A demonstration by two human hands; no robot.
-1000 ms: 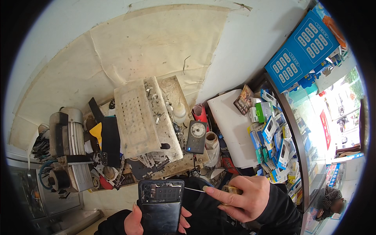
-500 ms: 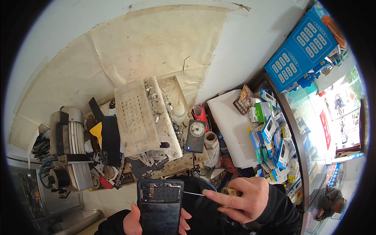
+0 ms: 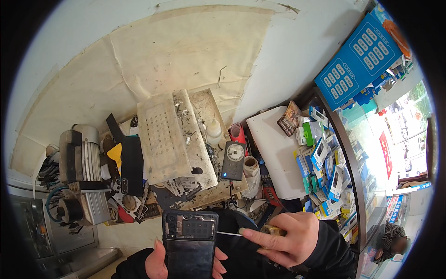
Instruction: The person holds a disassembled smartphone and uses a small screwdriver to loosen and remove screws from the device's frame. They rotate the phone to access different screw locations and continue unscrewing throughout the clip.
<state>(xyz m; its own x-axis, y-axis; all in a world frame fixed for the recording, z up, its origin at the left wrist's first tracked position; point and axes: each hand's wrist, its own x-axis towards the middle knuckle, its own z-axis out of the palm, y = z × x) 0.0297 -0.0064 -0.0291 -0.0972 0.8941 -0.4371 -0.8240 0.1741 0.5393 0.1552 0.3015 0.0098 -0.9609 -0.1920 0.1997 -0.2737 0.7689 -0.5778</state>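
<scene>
A person's left hand (image 3: pixel 157 262) grips a black phone (image 3: pixel 190 255), near and left of centre, inner parts bare at its far end. The right hand (image 3: pixel 295 237), just right, pinches a thin tool (image 3: pixel 229 234) pointing left to the phone's edge; whether it touches cannot be told. Farther off stand a dark device (image 3: pixel 232 160) with a round dial and, to the right, piled small boxes (image 3: pixel 320 153).

Middle gap: a thin-shafted tool (image 3: pixel 229 233) runs from the right hand (image 3: pixel 290 237) to the edge of the phone (image 3: pixel 189 255), barring the way straight across.
Up ahead: perforated board (image 3: pixel 162 139) and black dial device (image 3: pixel 233 162) crowd the path.
Far left: ribbed metal machine (image 3: pixel 90 160) blocks reaching.
Right: I see room above the white panel (image 3: pixel 274 153), up to heaped boxes (image 3: pixel 325 169).
</scene>
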